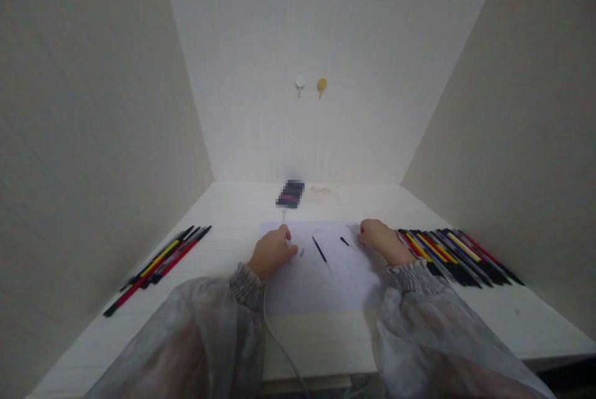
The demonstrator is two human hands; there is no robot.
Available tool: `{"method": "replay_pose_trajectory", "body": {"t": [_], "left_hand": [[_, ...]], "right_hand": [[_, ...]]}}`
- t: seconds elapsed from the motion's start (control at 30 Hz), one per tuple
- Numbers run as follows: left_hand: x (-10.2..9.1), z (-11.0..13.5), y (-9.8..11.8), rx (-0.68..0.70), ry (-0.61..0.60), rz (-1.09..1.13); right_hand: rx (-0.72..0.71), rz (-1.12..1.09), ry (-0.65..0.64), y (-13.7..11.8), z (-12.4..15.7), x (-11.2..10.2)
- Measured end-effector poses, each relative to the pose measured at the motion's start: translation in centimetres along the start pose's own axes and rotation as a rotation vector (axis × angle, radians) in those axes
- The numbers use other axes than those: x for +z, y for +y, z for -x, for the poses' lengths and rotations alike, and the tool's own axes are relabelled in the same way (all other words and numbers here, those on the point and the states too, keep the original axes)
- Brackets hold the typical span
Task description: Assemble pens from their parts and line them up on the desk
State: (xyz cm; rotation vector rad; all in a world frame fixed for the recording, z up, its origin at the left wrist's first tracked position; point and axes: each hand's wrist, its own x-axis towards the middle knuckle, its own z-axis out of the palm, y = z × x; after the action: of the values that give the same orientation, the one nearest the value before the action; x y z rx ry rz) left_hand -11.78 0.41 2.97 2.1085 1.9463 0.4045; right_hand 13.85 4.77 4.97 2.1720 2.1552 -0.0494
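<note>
A white sheet of paper [316, 293] lies flat on the table between my hands. My left hand [274, 251] is over its left edge, thumb and index finger apart with no object visible between them. Just right of that thumb is a tiny grey piece [302, 252], too small to name. A thin black pen-like rod [319, 249] lies slanted on the middle of the sheet, with a short black piece [344, 241] to its right. At the sheet's right edge, my right hand [382, 241] is closed with fingers curled; anything inside is hidden.
Several pens in black, red, yellow and blue [442, 253] lie in a row at right, near my right wrist. More pens [161, 262] lie at left. A pixelated dark object [290, 194] with a white cable stands at the back. Walls enclose three sides; two hooks [321, 84] hang behind.
</note>
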Motion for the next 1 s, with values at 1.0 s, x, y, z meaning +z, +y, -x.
{"method": "replay_pose_trajectory", "body": {"t": [1.0], "left_hand": [[-0.9,0.0,0.5,0.011,0.319,0.156]], "right_hand": [[-0.165,-0.203,0.086,-1.1,1.5,-1.4]]}}
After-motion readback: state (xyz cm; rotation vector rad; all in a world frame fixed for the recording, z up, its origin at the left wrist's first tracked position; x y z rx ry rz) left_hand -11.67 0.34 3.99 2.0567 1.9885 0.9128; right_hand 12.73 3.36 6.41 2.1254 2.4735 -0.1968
